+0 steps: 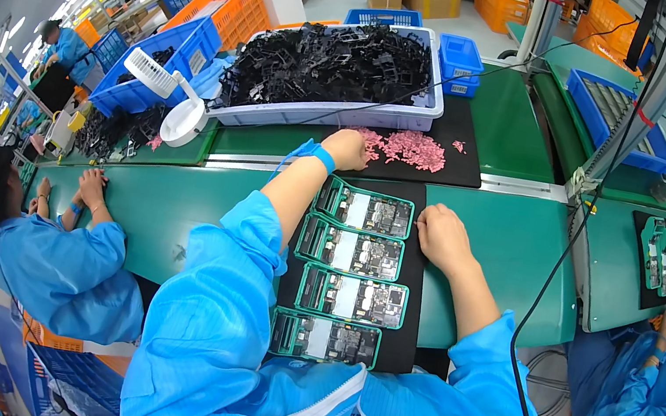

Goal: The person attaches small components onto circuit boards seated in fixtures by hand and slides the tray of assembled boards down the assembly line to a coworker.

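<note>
Left hand (346,149) reaches at 12 o'clock into pink parts (404,147), grip unreadable. Right hand (441,236), loosely curled, empty, rests at 3 o'clock beside top green tray (365,210).

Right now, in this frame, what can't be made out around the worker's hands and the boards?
All from the head view:
- Left hand: fingers curl into the pink pieces; whether it holds any is hidden.
- Right hand: knuckles up by the top board; anything under its fingers is covered.
- Nearest board: its lower edge sits behind the blue smock.
- Board components: too small to identify.
- Black parts in the grey tray: a tangle; single shapes unclear.
</note>
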Action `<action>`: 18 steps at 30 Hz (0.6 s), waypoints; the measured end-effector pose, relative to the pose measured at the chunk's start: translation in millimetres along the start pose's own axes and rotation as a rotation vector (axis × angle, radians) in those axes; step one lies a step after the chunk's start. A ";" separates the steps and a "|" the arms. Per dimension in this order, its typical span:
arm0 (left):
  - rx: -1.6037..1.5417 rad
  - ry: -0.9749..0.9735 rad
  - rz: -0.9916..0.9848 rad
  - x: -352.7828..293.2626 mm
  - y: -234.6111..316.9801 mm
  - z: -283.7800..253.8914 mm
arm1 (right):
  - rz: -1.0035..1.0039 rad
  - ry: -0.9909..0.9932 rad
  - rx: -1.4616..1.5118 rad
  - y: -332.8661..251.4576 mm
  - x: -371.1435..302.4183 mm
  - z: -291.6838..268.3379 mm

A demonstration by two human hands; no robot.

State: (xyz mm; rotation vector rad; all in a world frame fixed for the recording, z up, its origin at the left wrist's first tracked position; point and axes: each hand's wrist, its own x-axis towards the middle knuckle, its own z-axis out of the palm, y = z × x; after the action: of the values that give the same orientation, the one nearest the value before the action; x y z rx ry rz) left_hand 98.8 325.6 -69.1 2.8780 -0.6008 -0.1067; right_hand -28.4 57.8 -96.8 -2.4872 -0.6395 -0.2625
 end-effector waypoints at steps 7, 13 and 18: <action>-0.162 -0.016 0.238 -33.3 46.3 -24.7 | -0.010 -0.020 0.021 5.5 0.8 -5.3; -0.134 -0.047 0.410 -68.2 90.4 -18.0 | -0.037 -0.010 0.035 8.7 1.7 -5.2; 0.027 -0.021 0.389 -75.1 103.2 -7.0 | -0.017 -0.051 0.052 8.4 1.5 -5.4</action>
State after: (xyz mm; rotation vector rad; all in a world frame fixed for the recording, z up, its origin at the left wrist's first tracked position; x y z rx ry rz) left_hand -9.2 264.5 -38.4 2.7263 -1.1567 -0.0700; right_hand -23.2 49.3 -95.8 -2.4467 -0.6806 -0.1873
